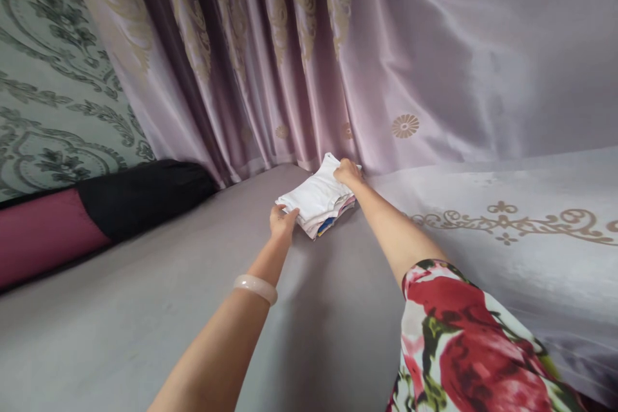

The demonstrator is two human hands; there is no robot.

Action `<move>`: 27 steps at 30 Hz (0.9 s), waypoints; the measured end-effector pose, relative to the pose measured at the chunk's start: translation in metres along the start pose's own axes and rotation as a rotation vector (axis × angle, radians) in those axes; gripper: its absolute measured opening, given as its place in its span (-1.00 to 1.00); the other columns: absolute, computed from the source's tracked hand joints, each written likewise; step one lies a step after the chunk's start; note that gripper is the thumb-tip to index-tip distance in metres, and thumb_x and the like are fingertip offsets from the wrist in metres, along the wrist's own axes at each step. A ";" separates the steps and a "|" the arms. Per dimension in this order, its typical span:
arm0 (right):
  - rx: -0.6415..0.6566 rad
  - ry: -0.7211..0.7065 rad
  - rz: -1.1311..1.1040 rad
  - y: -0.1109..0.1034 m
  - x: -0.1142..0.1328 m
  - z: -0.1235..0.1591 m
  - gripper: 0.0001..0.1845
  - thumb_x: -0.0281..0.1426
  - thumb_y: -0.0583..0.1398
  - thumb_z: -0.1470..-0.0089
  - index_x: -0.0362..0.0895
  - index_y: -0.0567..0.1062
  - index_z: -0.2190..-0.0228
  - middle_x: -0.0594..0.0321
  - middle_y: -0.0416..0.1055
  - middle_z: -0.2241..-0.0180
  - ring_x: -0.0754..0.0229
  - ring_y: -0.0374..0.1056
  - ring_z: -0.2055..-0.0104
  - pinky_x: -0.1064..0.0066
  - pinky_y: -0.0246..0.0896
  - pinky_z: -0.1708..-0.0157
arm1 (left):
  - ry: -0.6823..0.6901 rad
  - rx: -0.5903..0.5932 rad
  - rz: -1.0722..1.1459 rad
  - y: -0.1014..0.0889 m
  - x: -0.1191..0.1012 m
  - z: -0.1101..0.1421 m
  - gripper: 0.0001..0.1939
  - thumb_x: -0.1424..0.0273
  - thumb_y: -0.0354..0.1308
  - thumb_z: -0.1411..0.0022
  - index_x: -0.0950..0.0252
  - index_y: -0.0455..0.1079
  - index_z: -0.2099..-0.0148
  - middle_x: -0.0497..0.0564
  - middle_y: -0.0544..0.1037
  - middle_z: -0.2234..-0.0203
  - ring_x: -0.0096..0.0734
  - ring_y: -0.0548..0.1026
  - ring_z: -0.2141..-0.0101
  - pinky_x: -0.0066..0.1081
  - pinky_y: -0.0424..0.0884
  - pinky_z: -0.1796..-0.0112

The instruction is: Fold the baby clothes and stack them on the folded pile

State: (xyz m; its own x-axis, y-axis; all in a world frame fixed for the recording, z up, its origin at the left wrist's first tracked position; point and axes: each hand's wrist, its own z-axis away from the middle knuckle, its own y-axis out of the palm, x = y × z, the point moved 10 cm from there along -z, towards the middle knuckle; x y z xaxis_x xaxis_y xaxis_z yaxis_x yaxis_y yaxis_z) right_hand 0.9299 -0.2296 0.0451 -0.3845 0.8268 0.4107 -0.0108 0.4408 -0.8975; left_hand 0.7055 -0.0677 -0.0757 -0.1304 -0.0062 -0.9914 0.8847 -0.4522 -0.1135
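Observation:
A small stack of folded clothes (316, 193) lies on the grey bed surface close to the curtain. Its top piece is white, and blue, yellow and pink edges show lower in the pile. At the stack's near left corner, my left hand (282, 220) pinches the white cloth between thumb and fingers. My right hand (348, 172) is closed on the far right edge, its fingertips partly hidden. A pale bangle (255, 288) circles my left wrist.
Purple curtains (270, 64) with gold patterns hang right behind the stack. A black and maroon bolster-like roll (111, 212) lies at the left against patterned wallpaper (53, 64). White fabric with gold scrolls (506, 219) spreads at the right.

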 end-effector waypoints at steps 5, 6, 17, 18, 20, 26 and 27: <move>0.033 0.021 0.018 0.015 -0.004 0.002 -0.59 -0.47 0.13 -0.14 -0.21 0.44 -0.04 -0.13 0.45 -0.03 -0.08 0.39 -0.09 0.22 0.30 0.02 | -0.059 0.138 -0.019 0.000 0.001 0.015 -0.55 0.33 0.29 0.00 0.31 0.33 0.04 -0.15 0.37 0.55 -0.50 0.35 0.55 -0.48 0.25 0.47; 0.036 0.022 0.021 0.018 -0.005 0.002 -0.55 -0.48 0.12 -0.14 -0.23 0.40 -0.08 -0.13 0.45 -0.03 -0.08 0.38 -0.09 0.23 0.29 0.02 | -0.066 0.154 -0.025 -0.001 0.001 0.018 -0.54 0.32 0.28 -0.01 0.33 0.33 0.03 -0.12 0.40 0.53 -0.49 0.36 0.53 -0.47 0.26 0.46; 0.078 -0.035 0.154 0.056 -0.031 0.006 -0.41 -0.24 -0.17 -0.32 -0.30 0.35 -0.15 -0.15 0.18 -0.26 -0.07 0.01 -0.33 -0.02 -0.10 -0.24 | 0.016 0.256 -0.162 -0.052 0.007 0.034 -0.38 0.20 0.26 0.07 0.39 0.30 -0.03 0.00 0.52 0.44 -0.37 0.46 0.44 -0.37 0.33 0.34; 0.083 -0.040 0.154 0.057 -0.032 0.006 -0.41 -0.23 -0.18 -0.33 -0.30 0.35 -0.15 -0.14 0.18 -0.26 -0.07 0.00 -0.33 -0.02 -0.12 -0.25 | 0.034 0.268 -0.191 -0.061 0.007 0.035 -0.36 0.16 0.25 0.08 0.39 0.30 -0.03 -0.01 0.52 0.45 -0.36 0.46 0.44 -0.36 0.34 0.34; 0.091 -0.047 0.157 0.056 -0.033 0.006 -0.40 -0.22 -0.18 -0.33 -0.29 0.35 -0.15 -0.14 0.17 -0.27 -0.06 -0.01 -0.34 -0.03 -0.14 -0.25 | 0.089 0.296 -0.269 -0.082 0.005 0.039 -0.35 0.06 0.21 0.09 0.35 0.31 0.00 -0.01 0.52 0.45 -0.33 0.47 0.44 -0.35 0.34 0.35; 0.063 -0.111 0.177 0.052 -0.010 0.018 -0.43 -0.24 -0.15 -0.32 -0.25 0.33 -0.17 -0.12 0.02 -0.33 -0.10 -0.17 -0.39 -0.11 -0.29 -0.29 | 0.160 0.322 -0.604 -0.172 0.024 0.048 -0.35 -0.09 0.10 0.10 0.28 0.33 0.08 -0.06 0.49 0.53 -0.27 0.46 0.46 -0.33 0.32 0.38; 0.064 -0.142 0.169 0.053 0.000 0.023 -0.43 -0.23 -0.15 -0.32 -0.25 0.32 -0.17 -0.12 0.01 -0.34 -0.11 -0.19 -0.40 -0.12 -0.30 -0.29 | 0.152 0.310 -0.657 -0.191 0.030 0.051 -0.36 -0.10 0.09 0.10 0.25 0.33 0.10 -0.08 0.48 0.56 -0.27 0.45 0.48 -0.33 0.32 0.39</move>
State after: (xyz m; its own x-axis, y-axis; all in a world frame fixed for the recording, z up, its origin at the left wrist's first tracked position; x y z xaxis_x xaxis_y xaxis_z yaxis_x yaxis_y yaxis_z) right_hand 0.9079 -0.2142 -0.0065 -0.5118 0.8276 0.2306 0.0083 0.2731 -0.9619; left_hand 0.5099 -0.0265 -0.0809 -0.5056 0.4657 -0.7263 0.4764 -0.5511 -0.6851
